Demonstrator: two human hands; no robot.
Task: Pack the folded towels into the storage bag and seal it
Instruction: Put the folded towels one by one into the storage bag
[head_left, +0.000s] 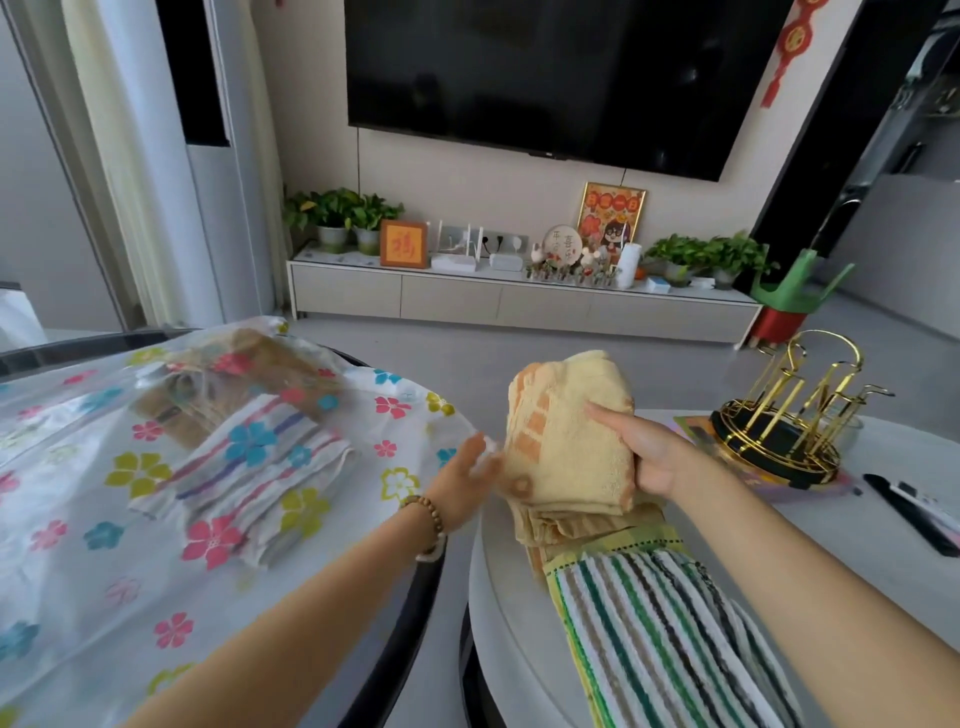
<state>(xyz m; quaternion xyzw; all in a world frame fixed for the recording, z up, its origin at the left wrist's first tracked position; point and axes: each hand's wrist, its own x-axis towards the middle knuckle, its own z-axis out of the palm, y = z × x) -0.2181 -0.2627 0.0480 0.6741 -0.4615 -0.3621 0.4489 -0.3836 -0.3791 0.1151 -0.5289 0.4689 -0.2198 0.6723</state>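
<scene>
A clear storage bag (78, 519) printed with coloured flowers lies on the left table. Inside it I see a striped towel (249, 467) and a brownish towel (218, 395) behind it. My right hand (644, 457) grips a folded yellow towel (566, 436) with orange marks and holds it up near the bag's right edge. My left hand (467, 483), with a bead bracelet on the wrist, touches the bag's edge beside the yellow towel; its fingers are blurred. More folded towels lie below: a yellow one (571, 525) and a green-and-white striped one (660, 634).
The right round white table (519, 623) carries a gold cup rack (789, 415) and a black remote (909, 509). A gap separates the two tables. Beyond are a TV cabinet (519, 301), a wall TV and a green stool (800, 291).
</scene>
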